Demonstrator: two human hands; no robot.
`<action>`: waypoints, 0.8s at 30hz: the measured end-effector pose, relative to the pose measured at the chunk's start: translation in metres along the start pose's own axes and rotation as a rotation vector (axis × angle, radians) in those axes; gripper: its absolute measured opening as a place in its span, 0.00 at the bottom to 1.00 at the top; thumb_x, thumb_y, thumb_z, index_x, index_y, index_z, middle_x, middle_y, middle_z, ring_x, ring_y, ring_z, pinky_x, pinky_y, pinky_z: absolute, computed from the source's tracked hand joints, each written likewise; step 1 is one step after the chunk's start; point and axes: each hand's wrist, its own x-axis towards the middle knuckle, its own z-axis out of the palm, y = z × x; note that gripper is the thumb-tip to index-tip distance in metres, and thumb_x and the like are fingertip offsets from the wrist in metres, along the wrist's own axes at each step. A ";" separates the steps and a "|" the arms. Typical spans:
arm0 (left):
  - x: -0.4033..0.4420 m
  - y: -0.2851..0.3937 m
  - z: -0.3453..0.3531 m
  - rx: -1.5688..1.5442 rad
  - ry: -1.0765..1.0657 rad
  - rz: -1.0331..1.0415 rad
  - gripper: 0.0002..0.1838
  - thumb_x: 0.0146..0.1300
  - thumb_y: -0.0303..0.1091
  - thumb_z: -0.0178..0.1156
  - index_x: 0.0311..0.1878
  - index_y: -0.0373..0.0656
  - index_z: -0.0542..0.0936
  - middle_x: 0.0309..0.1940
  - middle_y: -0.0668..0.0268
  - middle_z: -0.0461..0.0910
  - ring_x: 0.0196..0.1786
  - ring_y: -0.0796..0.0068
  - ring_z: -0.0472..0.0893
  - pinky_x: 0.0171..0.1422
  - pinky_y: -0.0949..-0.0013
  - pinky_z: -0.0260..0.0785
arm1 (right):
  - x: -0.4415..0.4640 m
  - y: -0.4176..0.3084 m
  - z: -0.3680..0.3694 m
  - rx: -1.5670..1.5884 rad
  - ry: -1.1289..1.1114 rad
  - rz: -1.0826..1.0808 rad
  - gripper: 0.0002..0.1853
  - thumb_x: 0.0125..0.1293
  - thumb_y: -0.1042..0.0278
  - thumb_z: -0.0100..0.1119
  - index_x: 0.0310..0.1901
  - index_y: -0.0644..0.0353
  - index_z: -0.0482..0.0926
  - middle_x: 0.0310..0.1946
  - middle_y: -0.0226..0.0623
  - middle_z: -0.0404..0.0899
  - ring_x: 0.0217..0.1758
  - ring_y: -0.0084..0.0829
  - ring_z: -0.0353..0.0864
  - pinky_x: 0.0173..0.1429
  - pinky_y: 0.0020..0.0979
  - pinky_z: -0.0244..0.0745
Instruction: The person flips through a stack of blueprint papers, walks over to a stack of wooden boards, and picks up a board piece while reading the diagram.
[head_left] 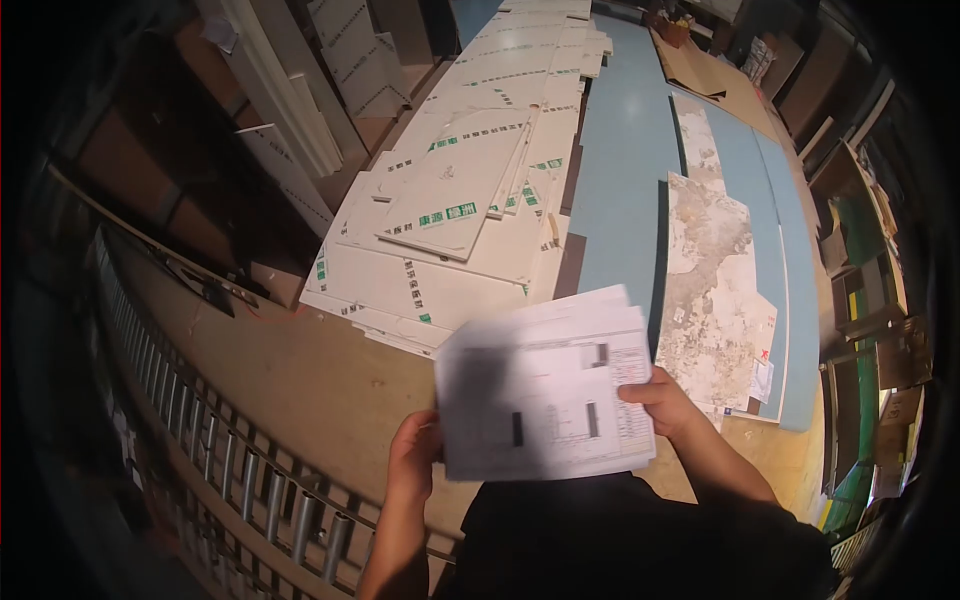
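Note:
A stack of printed papers (540, 400) is held up between my two hands, its sheets slightly fanned at the top edge. My left hand (415, 450) grips the left edge of the stack. On the right edge, my right hand (660, 400) pinches the papers, with the thumb lying on top. The top sheet shows small drawings, dark bars and a table column; the print is too small to read. A shadow falls over the sheet's left part. Beyond the papers lies a pile of white boards (430, 280) with green and black lettering.
A roller conveyor (250, 480) curves along the lower left. Blue boards (625, 130) and a worn, patchy board (705, 290) lie at the right. More panels (290, 90) lean at the upper left. Shelving with offcuts (865, 260) lines the far right.

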 end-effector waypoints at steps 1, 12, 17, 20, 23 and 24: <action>0.029 0.008 -0.005 0.032 -0.029 -0.040 0.15 0.70 0.25 0.54 0.58 0.35 0.77 0.43 0.56 0.86 0.37 0.70 0.84 0.41 0.67 0.77 | 0.012 -0.005 -0.006 0.013 0.051 -0.038 0.30 0.62 0.81 0.64 0.67 0.70 0.72 0.59 0.46 0.82 0.61 0.41 0.84 0.67 0.42 0.78; 0.260 0.054 -0.066 0.164 0.087 -0.216 0.11 0.72 0.31 0.55 0.55 0.39 0.77 0.36 0.56 0.86 0.29 0.71 0.82 0.30 0.70 0.73 | 0.098 -0.031 -0.052 -0.001 0.463 -0.357 0.31 0.64 0.79 0.62 0.70 0.68 0.68 0.61 0.45 0.80 0.62 0.41 0.82 0.68 0.42 0.78; 0.367 0.084 -0.124 0.241 0.182 -0.233 0.10 0.71 0.29 0.56 0.52 0.40 0.77 0.33 0.60 0.85 0.27 0.74 0.80 0.26 0.71 0.71 | 0.114 -0.026 -0.031 0.051 0.610 -0.410 0.34 0.63 0.76 0.64 0.71 0.68 0.66 0.63 0.45 0.79 0.64 0.41 0.80 0.71 0.41 0.74; 0.430 0.094 -0.141 0.282 0.138 -0.236 0.11 0.70 0.30 0.57 0.53 0.40 0.78 0.32 0.64 0.84 0.28 0.77 0.79 0.29 0.72 0.71 | 0.098 -0.004 -0.022 0.081 0.743 -0.433 0.36 0.63 0.74 0.65 0.72 0.68 0.65 0.65 0.46 0.77 0.65 0.42 0.80 0.71 0.42 0.74; 0.524 0.091 -0.177 0.425 0.083 -0.173 0.14 0.71 0.32 0.59 0.56 0.39 0.78 0.33 0.68 0.82 0.32 0.80 0.78 0.34 0.73 0.71 | 0.097 0.021 0.031 0.230 0.918 -0.487 0.34 0.65 0.74 0.63 0.73 0.69 0.64 0.65 0.48 0.77 0.66 0.44 0.79 0.72 0.43 0.74; 0.547 0.088 -0.184 0.487 0.081 -0.124 0.15 0.71 0.33 0.59 0.57 0.39 0.79 0.34 0.69 0.82 0.33 0.81 0.77 0.36 0.73 0.70 | 0.098 0.024 0.043 0.239 0.958 -0.490 0.34 0.65 0.75 0.62 0.73 0.69 0.64 0.66 0.49 0.77 0.66 0.45 0.79 0.72 0.44 0.74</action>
